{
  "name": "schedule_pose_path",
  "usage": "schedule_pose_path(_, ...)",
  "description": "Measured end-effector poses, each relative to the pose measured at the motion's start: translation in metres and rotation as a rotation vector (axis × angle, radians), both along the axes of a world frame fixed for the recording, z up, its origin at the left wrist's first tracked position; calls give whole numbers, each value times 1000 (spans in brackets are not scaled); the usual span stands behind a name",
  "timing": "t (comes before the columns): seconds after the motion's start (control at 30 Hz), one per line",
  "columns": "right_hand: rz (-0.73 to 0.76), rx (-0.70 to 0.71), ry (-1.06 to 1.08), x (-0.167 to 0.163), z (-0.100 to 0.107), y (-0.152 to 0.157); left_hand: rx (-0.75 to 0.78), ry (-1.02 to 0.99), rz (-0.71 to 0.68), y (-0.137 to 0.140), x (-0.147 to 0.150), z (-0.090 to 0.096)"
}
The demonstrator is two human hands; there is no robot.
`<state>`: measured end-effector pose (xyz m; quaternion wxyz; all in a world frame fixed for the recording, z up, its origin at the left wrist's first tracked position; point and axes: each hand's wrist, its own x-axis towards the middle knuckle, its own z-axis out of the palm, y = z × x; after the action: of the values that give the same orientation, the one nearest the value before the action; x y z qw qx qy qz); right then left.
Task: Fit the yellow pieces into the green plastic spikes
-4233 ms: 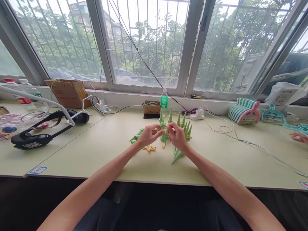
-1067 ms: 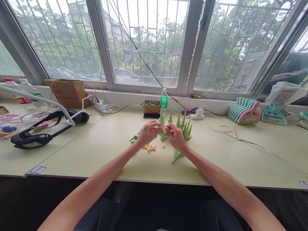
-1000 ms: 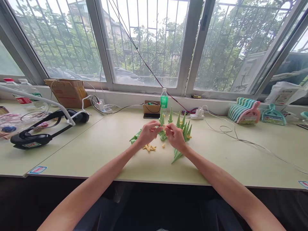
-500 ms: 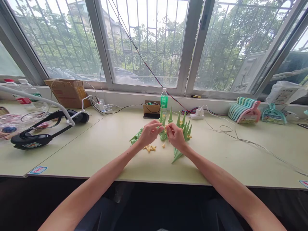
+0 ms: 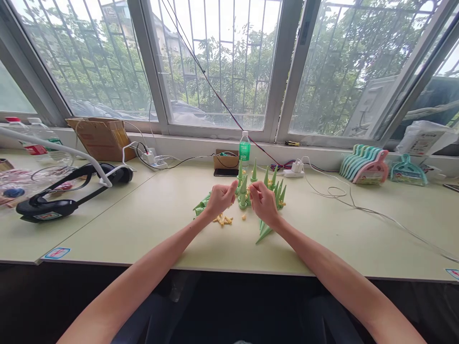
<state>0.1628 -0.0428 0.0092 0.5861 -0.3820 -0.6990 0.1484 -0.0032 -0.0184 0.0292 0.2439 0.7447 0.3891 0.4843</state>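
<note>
With the upright green cone (image 5: 243,191) as clock centre, the left hand (image 5: 221,198) sits just beside it at nine o'clock and the right hand (image 5: 263,199) at three, fingers curled in, though I cannot tell whether either is clamped on anything. Yellow pieces (image 5: 224,220) lie on the bench (image 5: 143,215) toward half past seven. The step looks like fingertip work at this cone, probably calling next for a light, exact pinch.

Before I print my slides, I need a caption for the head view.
Left hand and right hand flank upright green cones, yellow pieces lying on the table.
</note>
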Motion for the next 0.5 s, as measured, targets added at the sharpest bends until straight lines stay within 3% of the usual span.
schedule_pose_path(0.2, 36, 34, -20, 0, -1, 0, -171, 11, -167, 1, 0, -2)
schedule_pose_path(0.5, 43, 11, -24, 0, -2, 1, -188, 28, -242, 4, -4, -1)
